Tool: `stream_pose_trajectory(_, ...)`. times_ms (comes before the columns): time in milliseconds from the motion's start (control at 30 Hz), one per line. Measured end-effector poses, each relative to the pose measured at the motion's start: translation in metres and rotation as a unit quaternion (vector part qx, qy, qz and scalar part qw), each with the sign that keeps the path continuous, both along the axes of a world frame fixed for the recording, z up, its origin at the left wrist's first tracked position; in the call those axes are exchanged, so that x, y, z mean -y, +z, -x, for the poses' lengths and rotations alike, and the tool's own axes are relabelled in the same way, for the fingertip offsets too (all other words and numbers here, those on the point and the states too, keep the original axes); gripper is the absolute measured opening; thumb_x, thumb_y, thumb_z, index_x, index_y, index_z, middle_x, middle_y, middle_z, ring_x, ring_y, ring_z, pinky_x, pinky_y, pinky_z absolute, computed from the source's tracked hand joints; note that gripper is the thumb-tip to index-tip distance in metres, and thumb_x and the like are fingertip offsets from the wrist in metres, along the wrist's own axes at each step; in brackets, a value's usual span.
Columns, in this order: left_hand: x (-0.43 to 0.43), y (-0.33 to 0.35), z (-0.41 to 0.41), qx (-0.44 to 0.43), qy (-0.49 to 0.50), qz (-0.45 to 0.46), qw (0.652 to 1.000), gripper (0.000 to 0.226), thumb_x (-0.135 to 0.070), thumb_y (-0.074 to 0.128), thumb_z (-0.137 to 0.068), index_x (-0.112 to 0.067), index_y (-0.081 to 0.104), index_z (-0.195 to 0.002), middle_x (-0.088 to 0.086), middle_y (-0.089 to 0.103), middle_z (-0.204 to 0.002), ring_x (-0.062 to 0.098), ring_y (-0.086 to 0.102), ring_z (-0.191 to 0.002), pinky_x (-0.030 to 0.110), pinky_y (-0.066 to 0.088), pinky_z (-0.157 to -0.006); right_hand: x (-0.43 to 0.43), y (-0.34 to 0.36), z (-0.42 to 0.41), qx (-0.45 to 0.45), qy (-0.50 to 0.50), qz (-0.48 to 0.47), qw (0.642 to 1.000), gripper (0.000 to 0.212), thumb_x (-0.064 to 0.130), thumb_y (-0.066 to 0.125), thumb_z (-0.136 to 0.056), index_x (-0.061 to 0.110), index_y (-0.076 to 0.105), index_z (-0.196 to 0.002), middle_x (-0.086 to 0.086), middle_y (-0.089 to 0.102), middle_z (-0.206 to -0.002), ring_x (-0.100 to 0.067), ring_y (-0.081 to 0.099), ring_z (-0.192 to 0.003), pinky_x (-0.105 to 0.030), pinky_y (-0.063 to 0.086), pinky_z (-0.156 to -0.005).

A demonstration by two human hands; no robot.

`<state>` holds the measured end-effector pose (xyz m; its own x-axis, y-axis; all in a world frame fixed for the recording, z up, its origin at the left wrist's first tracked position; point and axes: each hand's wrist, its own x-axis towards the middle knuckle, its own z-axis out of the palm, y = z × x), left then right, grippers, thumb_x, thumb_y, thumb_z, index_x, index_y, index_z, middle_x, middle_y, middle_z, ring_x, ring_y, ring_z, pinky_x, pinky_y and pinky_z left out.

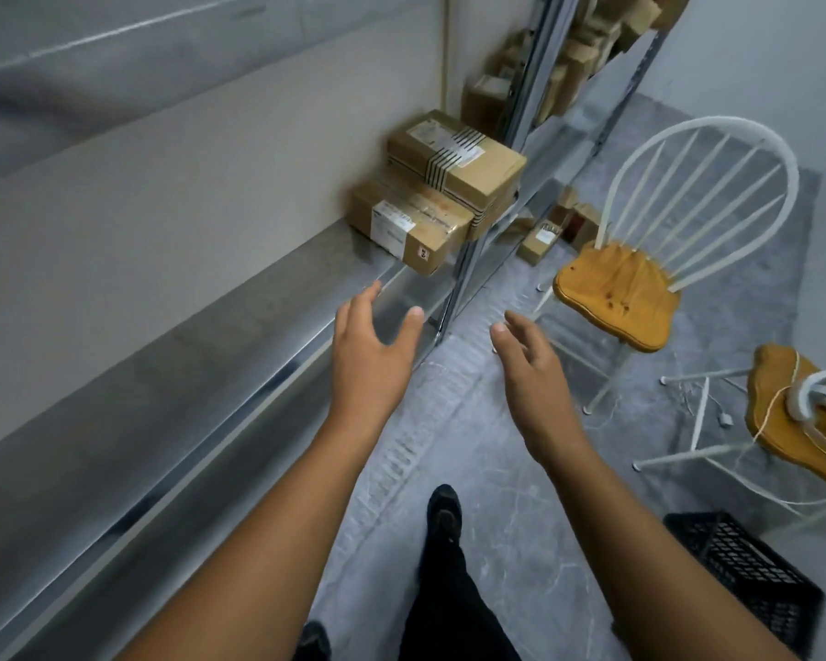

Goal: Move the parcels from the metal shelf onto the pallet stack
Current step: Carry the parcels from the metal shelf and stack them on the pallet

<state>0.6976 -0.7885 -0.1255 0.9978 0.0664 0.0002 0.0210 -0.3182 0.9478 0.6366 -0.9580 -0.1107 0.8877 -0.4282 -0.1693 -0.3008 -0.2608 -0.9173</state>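
I've got 2 hands up in front of me: left hand (373, 345) spread wide, fingers straight, gripping nothing, hovering just over the front lip of the metal shelf (211, 336). The right hand (528, 360) is likewise loose and empty, out over the floor (473, 446) beside it. Ahead, at the far end of the shelf, 2 brown parcels sit stacked. The top parcel (454, 157), banded with striped tape, lies skewed on the bottom parcel (408, 226), which carries a white label, its near corner at the shelf's front edge. Both hands are short of them, touching neither. Past the upright post (478, 260) are more brown boxes (485, 100), too blurred for me to count. Off right, 2 wooden-seated chairs: 1 upright chair (616, 293), 1 tipped chair (792, 422). And 1 black crate (745, 570) by my right arm.
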Motion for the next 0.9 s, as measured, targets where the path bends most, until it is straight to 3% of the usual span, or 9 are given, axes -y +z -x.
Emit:
stream_pose_trajectory(167, 0.051, -0.015, -0.063, -0.038, 0.049, -0.029, 0.998, 0.061, -0.058, 0.062, -0.096, -0.034, 0.045, -0.150, -0.011, 0.041, -0.153, 0.009, 0.043, -0.138, 0.028, 0.038, -0.097, 0.054, -0.010, -0.072, -0.028, 0.070, 0.007, 0.997, 0.057, 0.063, 0.051, -0.102, 0.038, 0.046, -0.153, 0.015, 0.048, -0.157, -0.008, 0.046, -0.144, -0.048, 0.039, -0.121)
stream_pose_trajectory(333, 0.085, -0.028, -0.106, -0.060, 0.107, -0.031, 0.992, 0.066, -0.061, 0.061, -0.095, -0.036, 0.041, -0.152, -0.008, 0.040, -0.157, 0.016, 0.042, -0.143, 0.032, 0.040, -0.100, 0.092, -0.010, -0.139, -0.035, 0.128, 0.020, 0.991, 0.061, 0.064, 0.051, -0.102, 0.034, 0.046, -0.156, 0.014, 0.048, -0.158, -0.008, 0.045, -0.145, -0.046, 0.039, -0.121)
stream_pose_trajectory(567, 0.102, -0.057, -0.141, -0.109, 0.161, 0.011, 0.981, 0.073, -0.069, 0.058, -0.092, -0.042, 0.032, -0.155, -0.006, 0.031, -0.164, 0.020, 0.037, -0.148, 0.032, 0.034, -0.099, 0.104, -0.025, -0.186, -0.058, 0.173, 0.024, 0.983, 0.057, 0.060, 0.051, -0.104, 0.033, 0.048, -0.154, 0.013, 0.049, -0.155, -0.005, 0.046, -0.140, -0.031, 0.038, -0.109)
stream_pose_trajectory(700, 0.111, -0.071, -0.155, -0.127, 0.172, 0.044, 0.976, 0.077, -0.068, 0.059, -0.094, -0.039, 0.028, -0.158, -0.004, 0.026, -0.167, 0.017, 0.036, -0.148, 0.026, 0.033, -0.098, 0.105, -0.035, -0.200, -0.079, 0.167, 0.026, 0.982, 0.055, 0.061, 0.050, -0.104, 0.036, 0.049, -0.152, 0.015, 0.049, -0.154, -0.005, 0.046, -0.140, -0.035, 0.039, -0.115)
stream_pose_trajectory(833, 0.126, -0.076, -0.169, -0.135, 0.178, 0.082, 0.971, 0.080, -0.064, 0.064, -0.093, -0.039, 0.026, -0.159, -0.003, 0.026, -0.166, 0.001, 0.035, -0.132, -0.002, 0.031, -0.076, 0.107, -0.041, -0.212, -0.098, 0.170, 0.027, 0.980, 0.057, 0.062, 0.050, -0.103, 0.035, 0.048, -0.153, 0.016, 0.049, -0.153, -0.004, 0.046, -0.140, -0.033, 0.038, -0.114)
stream_pose_trajectory(900, 0.132, -0.077, -0.172, -0.128, 0.184, 0.105, 0.969, 0.079, -0.054, 0.068, -0.095, -0.036, 0.027, -0.160, -0.002, 0.028, -0.165, 0.001, 0.038, -0.128, -0.008, 0.036, -0.067, 0.110, -0.042, -0.217, -0.097, 0.165, 0.025, 0.981, 0.056, 0.061, 0.051, -0.103, 0.035, 0.049, -0.152, 0.016, 0.050, -0.152, -0.004, 0.047, -0.139, -0.032, 0.038, -0.114)
